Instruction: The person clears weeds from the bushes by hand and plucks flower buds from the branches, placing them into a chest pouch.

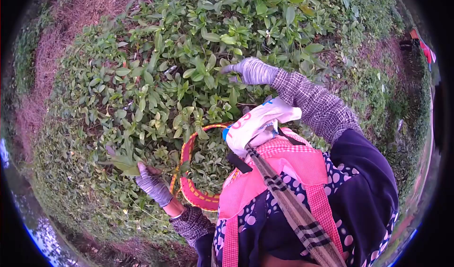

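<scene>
My left hand point(153, 186), in a grey striped glove, is closed on a few long green leaves point(124, 165) at the left side of the bush. My right hand point(255, 72), gloved the same way, reaches over the leafy bush point(156, 92). Its fingers are stretched out with the tips a little apart, close beside green shoots point(204, 73); I see nothing held between them. Below and between the hands, a red and yellow curved rim point(191, 191) stands against my waist. Beside it, a white printed plastic bag point(255, 125) is at my front.
Dense bushes spread around both hands. Bare brown ground point(90, 7) shows at the upper left. A strap point(298, 205) crosses my pink apron point(302, 163). At the far right edge there is a red and dark shape point(423, 47), perhaps another person.
</scene>
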Demonstrator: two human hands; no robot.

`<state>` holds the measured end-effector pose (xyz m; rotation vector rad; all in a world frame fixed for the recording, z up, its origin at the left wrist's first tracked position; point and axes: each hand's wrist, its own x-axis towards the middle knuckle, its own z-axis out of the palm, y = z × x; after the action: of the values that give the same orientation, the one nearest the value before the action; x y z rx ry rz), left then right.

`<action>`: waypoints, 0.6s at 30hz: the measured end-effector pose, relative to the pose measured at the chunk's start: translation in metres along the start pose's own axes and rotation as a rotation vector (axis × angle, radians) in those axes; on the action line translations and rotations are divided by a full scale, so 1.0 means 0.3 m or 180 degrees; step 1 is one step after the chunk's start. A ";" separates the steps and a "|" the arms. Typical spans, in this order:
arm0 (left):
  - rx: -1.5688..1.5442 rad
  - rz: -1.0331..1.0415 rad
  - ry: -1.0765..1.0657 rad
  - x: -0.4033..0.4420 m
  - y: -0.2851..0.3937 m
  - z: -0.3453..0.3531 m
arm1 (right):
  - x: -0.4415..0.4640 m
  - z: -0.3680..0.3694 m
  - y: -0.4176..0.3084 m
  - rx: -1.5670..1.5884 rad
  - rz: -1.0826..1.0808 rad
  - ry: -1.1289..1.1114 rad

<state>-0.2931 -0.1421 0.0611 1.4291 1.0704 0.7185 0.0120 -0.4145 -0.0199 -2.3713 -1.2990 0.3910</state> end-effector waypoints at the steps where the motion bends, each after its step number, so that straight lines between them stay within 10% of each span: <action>1: -0.0028 -0.0081 0.0071 -0.003 0.004 -0.019 | 0.005 0.029 0.002 -0.0226 -0.0144 -0.0060; 5: -0.0051 0.0172 0.0602 -0.034 -0.021 -0.174 | -0.031 -0.011 -0.067 0.0427 0.0679 0.0024; 7: -0.0045 -0.0157 0.1338 -0.068 -0.004 -0.216 | -0.065 -0.025 -0.133 0.2328 0.0132 0.0882; 12: -0.0248 0.0017 0.1624 -0.098 -0.054 -0.362 | -0.024 -0.123 -0.438 0.1400 -0.1154 0.1101; 18: -0.0455 0.0036 0.1883 -0.118 -0.060 -0.409 | -0.050 0.158 -0.628 -0.0092 -0.2078 -0.1201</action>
<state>-0.4208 -0.1243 0.0684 1.1216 1.4242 1.2465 -0.1545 -0.3258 0.0291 -1.7917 -2.1518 0.6239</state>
